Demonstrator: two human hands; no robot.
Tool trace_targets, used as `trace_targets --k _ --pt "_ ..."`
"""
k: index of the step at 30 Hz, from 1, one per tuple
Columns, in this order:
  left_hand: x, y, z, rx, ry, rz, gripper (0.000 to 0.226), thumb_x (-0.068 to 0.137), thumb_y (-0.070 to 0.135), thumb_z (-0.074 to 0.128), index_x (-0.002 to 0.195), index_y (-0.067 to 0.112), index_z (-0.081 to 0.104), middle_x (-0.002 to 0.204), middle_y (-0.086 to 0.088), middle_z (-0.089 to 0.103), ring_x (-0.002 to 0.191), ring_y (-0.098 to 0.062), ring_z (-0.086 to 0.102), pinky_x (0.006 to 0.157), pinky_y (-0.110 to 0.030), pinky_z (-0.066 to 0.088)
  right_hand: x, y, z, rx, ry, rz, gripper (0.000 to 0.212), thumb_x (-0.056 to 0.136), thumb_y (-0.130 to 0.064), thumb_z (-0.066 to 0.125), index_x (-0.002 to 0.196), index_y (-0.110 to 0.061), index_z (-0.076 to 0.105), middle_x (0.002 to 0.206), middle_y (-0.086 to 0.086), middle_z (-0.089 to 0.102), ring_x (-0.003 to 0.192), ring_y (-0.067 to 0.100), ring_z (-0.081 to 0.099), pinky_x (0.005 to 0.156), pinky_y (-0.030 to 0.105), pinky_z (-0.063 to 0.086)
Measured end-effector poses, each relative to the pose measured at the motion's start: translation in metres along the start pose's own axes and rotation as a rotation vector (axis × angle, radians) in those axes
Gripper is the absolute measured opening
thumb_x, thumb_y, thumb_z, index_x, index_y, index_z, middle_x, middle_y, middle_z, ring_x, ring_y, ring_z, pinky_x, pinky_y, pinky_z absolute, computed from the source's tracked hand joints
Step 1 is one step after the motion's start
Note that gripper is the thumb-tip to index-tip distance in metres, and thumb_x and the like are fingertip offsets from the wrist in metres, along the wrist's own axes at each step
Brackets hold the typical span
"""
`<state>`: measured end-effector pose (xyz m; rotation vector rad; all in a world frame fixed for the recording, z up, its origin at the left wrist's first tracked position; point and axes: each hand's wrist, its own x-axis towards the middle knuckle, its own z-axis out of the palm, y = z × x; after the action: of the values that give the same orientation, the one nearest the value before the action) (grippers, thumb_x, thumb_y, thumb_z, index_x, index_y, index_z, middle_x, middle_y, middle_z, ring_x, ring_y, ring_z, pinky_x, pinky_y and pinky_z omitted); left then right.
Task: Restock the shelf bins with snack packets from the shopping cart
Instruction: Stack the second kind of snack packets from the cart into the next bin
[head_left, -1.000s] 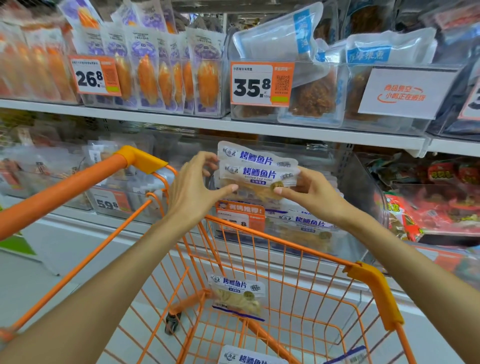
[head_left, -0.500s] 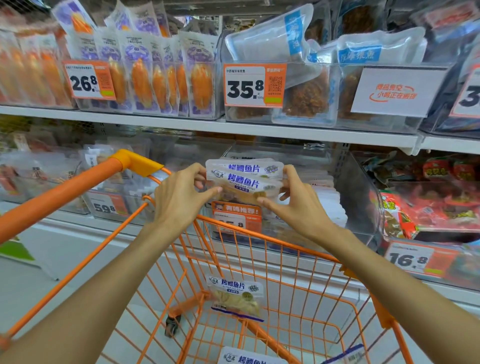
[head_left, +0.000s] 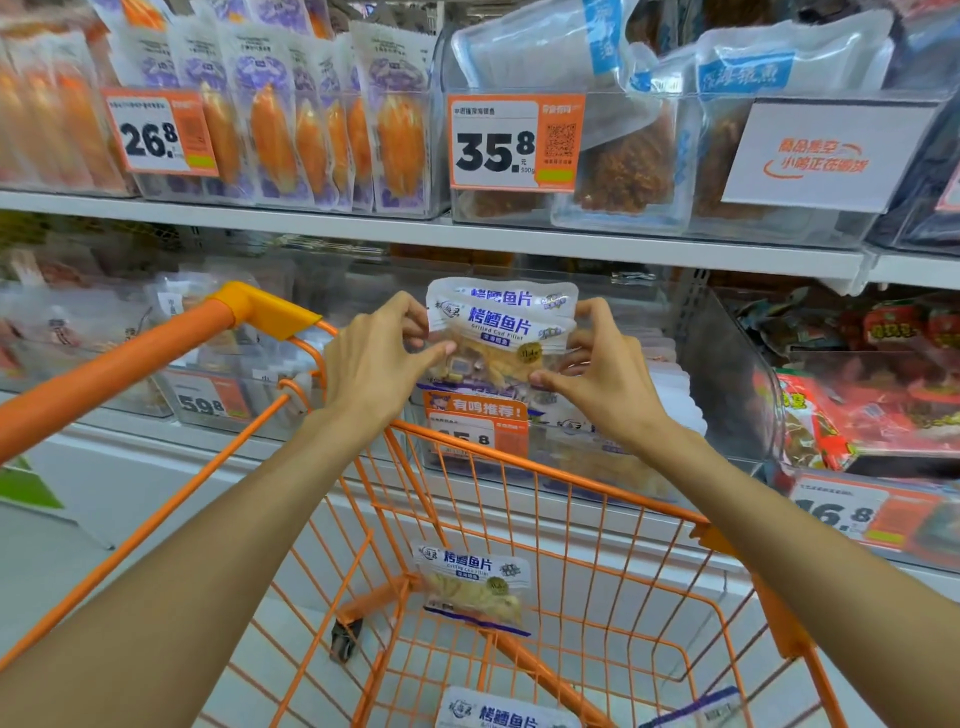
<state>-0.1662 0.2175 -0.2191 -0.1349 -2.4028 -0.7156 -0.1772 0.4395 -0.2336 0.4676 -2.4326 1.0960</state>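
Hands together over the orange cart (head_left: 613, 545) — left hand (head_left: 374, 364) and right hand (head_left: 605, 379) each pinching two stacked fish packets (head_left: 501, 332), near the clear shelf bin (head_left: 727, 364).

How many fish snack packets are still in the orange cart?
3: one leaning on the cart's front wire wall, one at the bottom edge, one partly cut off beside it. More may be hidden below view.

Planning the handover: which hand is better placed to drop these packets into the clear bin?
Probably the right hand: it grips the white-and-blue grilled cod packets on the side over the clear plastic shelf bin. The left hand hangs by the orange cart handle.
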Motion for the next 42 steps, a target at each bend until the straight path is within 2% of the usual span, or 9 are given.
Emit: trace_targets --k 6,12,16,22,27,30,34,39,42 --pt "0.006 -0.004 -0.010 0.128 -0.148 0.040 0.044 0.076 0.042 0.076 0.114 0.023 0.063 0.103 0.003 0.073 0.096 -0.014 0.066 0.066 -0.026 0.044 -0.007 0.001 0.007 -0.047 -0.051 0.049 0.061 0.069 -0.026 0.085 0.114 -0.012 0.044 0.088 0.000 0.073 0.079 0.015 0.068 0.070 0.044 0.056" --pt "0.003 -0.002 -0.004 0.188 -0.130 0.048 0.041 0.076 0.045 0.075 0.107 0.022 0.062 0.099 0.003 0.072 0.096 -0.018 0.066 0.066 -0.029 0.045 -0.013 -0.001 0.003 -0.157 -0.065 0.036 0.062 0.071 -0.031 0.083 0.114 -0.013 0.041 0.090 -0.002 0.069 0.073 0.015 0.063 0.064 0.042 0.055" --pt "0.002 -0.005 -0.004 0.306 -0.190 0.078 0.050 0.077 0.054 0.071 0.115 0.025 0.059 0.102 0.001 0.070 0.099 -0.021 0.063 0.062 -0.028 0.034 -0.012 0.002 0.003 -0.200 -0.120 0.037 0.062 0.069 -0.034 0.083 0.113 -0.013 0.045 0.092 0.000 0.071 0.079 0.017 0.066 0.067 0.046 0.055" --pt "0.018 -0.005 -0.014 0.290 -0.403 0.043 0.045 0.077 0.047 0.073 0.116 0.027 0.061 0.103 0.002 0.070 0.099 -0.020 0.064 0.073 -0.032 0.047 -0.012 0.000 0.005 -0.237 -0.130 0.107 0.049 0.070 -0.036 0.082 0.111 -0.015 0.061 0.091 -0.003 0.066 0.086 0.016 0.062 0.073 0.035 0.051" --pt "-0.001 -0.009 -0.016 -0.006 -0.293 0.075 0.050 0.086 0.032 0.068 0.128 0.025 0.042 0.105 0.007 0.063 0.089 -0.014 0.063 0.069 -0.034 0.050 -0.013 -0.008 0.004 -0.243 -0.198 0.125 0.043 0.079 -0.033 0.074 0.116 -0.016 0.058 0.100 -0.003 0.064 0.089 0.016 0.056 0.078 0.038 0.051" --pt "-0.008 -0.012 -0.015 0.115 -0.191 0.186 0.060 0.088 0.037 0.064 0.140 0.038 0.033 0.099 0.006 0.067 0.087 -0.015 0.065 0.059 -0.029 0.046 -0.018 -0.011 -0.003 -0.197 -0.096 0.022 0.051 0.081 -0.029 0.071 0.125 -0.019 0.047 0.108 -0.005 0.060 0.085 0.017 0.058 0.070 0.038 0.052" --pt "-0.006 -0.012 -0.015 0.248 -0.145 0.230 0.056 0.090 0.044 0.059 0.141 0.040 0.036 0.099 0.005 0.071 0.089 -0.017 0.067 0.051 -0.023 0.033 -0.027 -0.009 -0.004 -0.441 -0.017 -0.265 0.078 0.086 -0.021 0.070 0.149 -0.028 0.025 0.122 0.006 0.047 0.072 0.024 0.059 0.055 0.041 0.054" --pt "-0.008 -0.006 -0.020 0.331 -0.142 0.234 0.048 0.093 0.052 0.048 0.140 0.043 0.042 0.102 0.006 0.072 0.092 -0.017 0.065 0.045 -0.021 0.023 -0.028 -0.001 0.002 -0.366 -0.027 -0.231 0.058 0.088 -0.018 0.067 0.141 -0.024 0.044 0.129 0.008 0.046 0.076 0.016 0.061 0.066 0.037 0.059" --pt "-0.007 -0.006 -0.018 0.337 -0.147 0.207 0.046 0.094 0.048 0.049 0.139 0.040 0.045 0.106 0.004 0.072 0.098 -0.019 0.065 0.052 -0.024 0.033 -0.025 -0.003 0.004 -0.300 -0.041 -0.203 0.055 0.088 -0.016 0.067 0.139 -0.024 0.048 0.127 0.005 0.045 0.078 0.012 0.057 0.073 0.036 0.058"
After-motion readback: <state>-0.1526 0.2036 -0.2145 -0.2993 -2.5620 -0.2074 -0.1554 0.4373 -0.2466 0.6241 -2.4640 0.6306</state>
